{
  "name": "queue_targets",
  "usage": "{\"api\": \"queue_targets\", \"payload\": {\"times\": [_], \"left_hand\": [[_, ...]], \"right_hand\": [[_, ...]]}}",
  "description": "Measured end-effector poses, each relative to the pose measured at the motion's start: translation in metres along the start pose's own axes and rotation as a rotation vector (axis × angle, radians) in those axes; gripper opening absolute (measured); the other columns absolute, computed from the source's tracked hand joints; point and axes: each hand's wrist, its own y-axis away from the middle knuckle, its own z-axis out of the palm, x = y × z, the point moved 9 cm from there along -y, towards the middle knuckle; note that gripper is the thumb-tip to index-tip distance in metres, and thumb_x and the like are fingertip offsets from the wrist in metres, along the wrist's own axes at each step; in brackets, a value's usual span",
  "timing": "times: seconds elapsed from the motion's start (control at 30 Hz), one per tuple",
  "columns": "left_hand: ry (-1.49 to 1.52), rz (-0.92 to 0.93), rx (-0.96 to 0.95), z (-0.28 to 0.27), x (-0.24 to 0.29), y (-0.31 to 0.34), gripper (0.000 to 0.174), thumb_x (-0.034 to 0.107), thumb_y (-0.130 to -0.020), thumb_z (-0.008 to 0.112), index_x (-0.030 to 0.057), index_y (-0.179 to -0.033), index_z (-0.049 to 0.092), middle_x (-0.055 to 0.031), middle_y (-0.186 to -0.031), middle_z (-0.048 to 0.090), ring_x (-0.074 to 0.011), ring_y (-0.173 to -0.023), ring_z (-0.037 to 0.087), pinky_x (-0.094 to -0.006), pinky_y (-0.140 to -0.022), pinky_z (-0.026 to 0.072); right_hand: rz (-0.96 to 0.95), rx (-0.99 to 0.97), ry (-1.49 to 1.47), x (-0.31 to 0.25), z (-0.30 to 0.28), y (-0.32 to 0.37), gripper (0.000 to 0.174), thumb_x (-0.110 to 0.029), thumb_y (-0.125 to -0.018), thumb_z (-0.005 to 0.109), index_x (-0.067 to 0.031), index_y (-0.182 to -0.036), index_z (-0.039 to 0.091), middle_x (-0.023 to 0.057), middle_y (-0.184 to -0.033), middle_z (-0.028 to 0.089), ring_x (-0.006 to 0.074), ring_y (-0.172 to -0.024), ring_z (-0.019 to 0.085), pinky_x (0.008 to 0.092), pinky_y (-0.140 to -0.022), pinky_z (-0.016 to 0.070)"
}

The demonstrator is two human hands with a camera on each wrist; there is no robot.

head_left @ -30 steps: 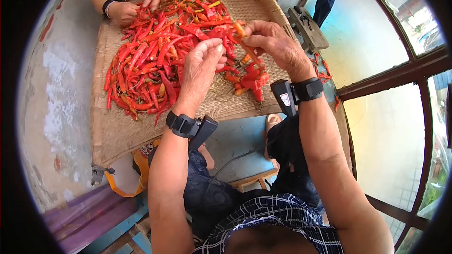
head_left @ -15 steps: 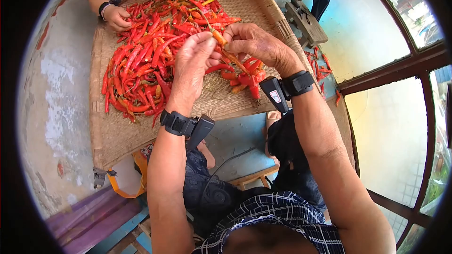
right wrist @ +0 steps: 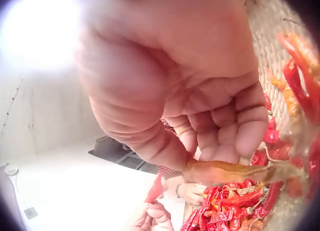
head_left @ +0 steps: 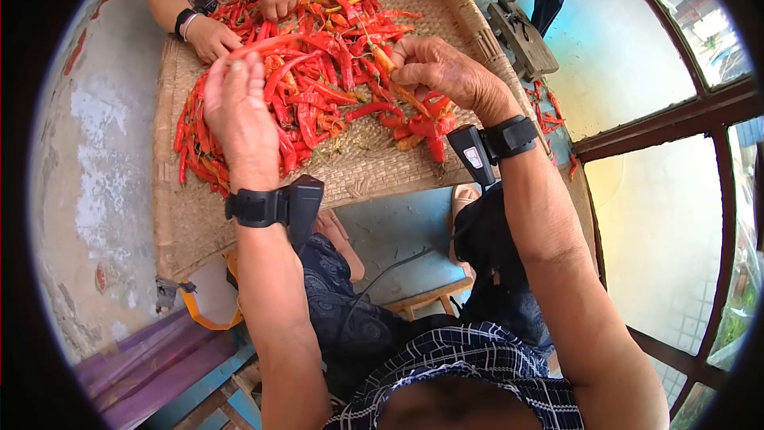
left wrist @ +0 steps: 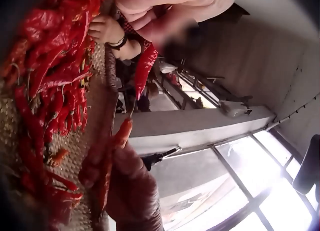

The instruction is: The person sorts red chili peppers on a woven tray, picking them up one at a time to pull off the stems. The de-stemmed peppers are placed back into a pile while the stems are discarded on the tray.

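Over the left part of the pile, my left hand (head_left: 241, 115) holds a long red chili pepper (head_left: 267, 44) at its fingertips. The same pepper (left wrist: 146, 68) points out past the fingers in the left wrist view. My right hand (head_left: 454, 73) pinches an orange, shrivelled chili pepper (head_left: 383, 58) between thumb and fingers, its thin stem pointing away from me. Up close in the right wrist view, this wrinkled pepper (right wrist: 225, 172) lies along the thumb tip. Below both hands spreads a heap of red chili peppers (head_left: 306, 115). A smaller clump of red and orange peppers (head_left: 430, 129) lies beneath my right hand.
The peppers lie on a large woven tray (head_left: 374, 171) with a raised rim. Across it, another person's hands (head_left: 211, 38) work in the pile. A wooden stool (head_left: 521, 44) stands beyond the right rim, with loose peppers (head_left: 549, 111) nearby. Framed windows (head_left: 652, 207) line the right side.
My hands came together at the orange pepper, then my left hand moved left and now holds a red pepper. My right hand keeps the orange one. The other person's hands shifted over the pile.
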Motion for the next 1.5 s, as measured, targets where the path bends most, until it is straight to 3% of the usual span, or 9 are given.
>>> {"api": "queue_targets", "payload": {"times": [0.13, 0.2, 0.27, 0.47, 0.8, 0.9, 0.97, 1.13, 1.5], "left_hand": [[-0.245, 0.003, 0.137, -0.023, 0.007, 0.005, 0.071, 0.004, -0.085, 0.065, -0.002, -0.14, 0.022, -0.0205, -0.127, 0.045, -0.0223, -0.102, 0.057, -0.0311, -0.089, 0.0471], [-0.35, 0.168, 0.192, -0.011, 0.017, 0.014, 0.06, 0.01, -0.087, 0.064, -0.0008, -0.138, 0.033, -0.0161, -0.12, 0.052, -0.0169, -0.097, 0.058, -0.0265, -0.082, 0.0478], [-0.546, 0.015, -0.208, 0.034, 0.004, 0.026, 0.044, 0.017, -0.091, 0.061, -0.0015, -0.128, 0.049, -0.01, -0.106, 0.059, -0.0107, -0.086, 0.058, -0.0221, -0.072, 0.0477], [-0.468, -0.277, -0.521, 0.071, -0.048, 0.064, 0.027, 0.025, -0.091, 0.062, 0.0024, -0.105, 0.062, 0.0037, -0.078, 0.056, -0.0017, -0.064, 0.047, -0.0157, -0.057, 0.0392], [-0.002, -0.015, 0.026, -0.012, 0.0, 0.003, 0.024, 0.016, -0.09, 0.061, -0.002, -0.105, 0.056, -0.0086, -0.094, 0.062, -0.0129, -0.079, 0.06, -0.0261, -0.074, 0.0506], [0.021, -0.051, 0.192, -0.037, 0.0, 0.002, 0.027, 0.014, -0.092, 0.058, -0.0067, -0.109, 0.056, -0.0153, -0.106, 0.061, -0.0169, -0.092, 0.059, -0.028, -0.085, 0.0474], [-0.026, -0.046, 0.129, -0.029, 0.004, 0.005, 0.03, 0.012, -0.091, 0.058, -0.0073, -0.113, 0.052, -0.0164, -0.108, 0.061, -0.0174, -0.092, 0.06, -0.0288, -0.085, 0.048], [-0.201, -0.034, -0.029, 0.001, 0.001, 0.017, 0.045, 0.012, -0.09, 0.06, -0.007, -0.128, 0.043, -0.0158, -0.108, 0.062, -0.014, -0.084, 0.061, -0.0253, -0.074, 0.0507], [-0.842, 0.108, -0.609, 0.074, -0.045, 0.071, 0.026, 0.023, -0.088, 0.064, 0.0044, -0.106, 0.065, -0.0065, -0.072, 0.063, -0.0113, -0.067, 0.058, -0.0276, -0.064, 0.0472]], "right_hand": [[-0.027, 0.011, 0.002, -0.004, 0.003, 0.002, 0.011, -0.015, -0.084, 0.06, -0.0058, -0.088, 0.057, -0.0006, -0.079, 0.063, 0.0047, -0.067, 0.055, 0.0201, -0.062, 0.0444], [-0.102, -0.049, -0.107, -0.013, 0.011, 0.002, 0.012, -0.015, -0.086, 0.06, -0.0045, -0.092, 0.059, -0.0017, -0.077, 0.062, 0.0034, -0.067, 0.054, 0.0192, -0.059, 0.0426], [-0.141, -0.051, -0.106, -0.015, 0.015, 0.002, 0.014, -0.015, -0.086, 0.061, -0.0038, -0.095, 0.059, -0.0022, -0.076, 0.061, 0.0031, -0.066, 0.053, 0.019, -0.058, 0.0417], [-0.183, -0.074, -0.141, -0.02, 0.023, 0.001, 0.012, -0.011, -0.088, 0.061, -0.002, -0.095, 0.061, -0.0009, -0.072, 0.058, 0.0056, -0.064, 0.052, 0.0218, -0.055, 0.0421], [-0.271, 0.051, 0.476, -0.003, 0.01, 0.0, 0.013, -0.015, -0.085, 0.063, -0.0038, -0.093, 0.064, 0.0027, -0.071, 0.062, 0.0095, -0.07, 0.057, 0.0265, -0.062, 0.0473], [-0.276, 0.103, 0.738, 0.007, 0.029, -0.008, 0.013, -0.013, -0.082, 0.063, -0.0044, -0.092, 0.064, 0.0097, -0.076, 0.065, 0.0243, -0.075, 0.064, 0.0357, -0.067, 0.0506], [-0.219, 0.108, 0.922, 0.012, 0.045, -0.014, 0.016, -0.015, -0.08, 0.063, -0.0066, -0.093, 0.064, 0.0118, -0.09, 0.066, 0.0352, -0.085, 0.063, 0.0437, -0.073, 0.0509], [-0.223, 0.111, 1.133, 0.015, 0.065, -0.025, 0.024, -0.019, -0.077, 0.067, -0.0104, -0.1, 0.063, 0.0103, -0.1, 0.06, 0.0318, -0.093, 0.061, 0.0439, -0.075, 0.051], [-0.426, 0.295, 0.738, -0.028, 0.019, 0.008, 0.012, -0.011, -0.081, 0.06, -0.0057, -0.092, 0.059, 0.0155, -0.075, 0.063, 0.0347, -0.074, 0.062, 0.0422, -0.066, 0.0495]]}}
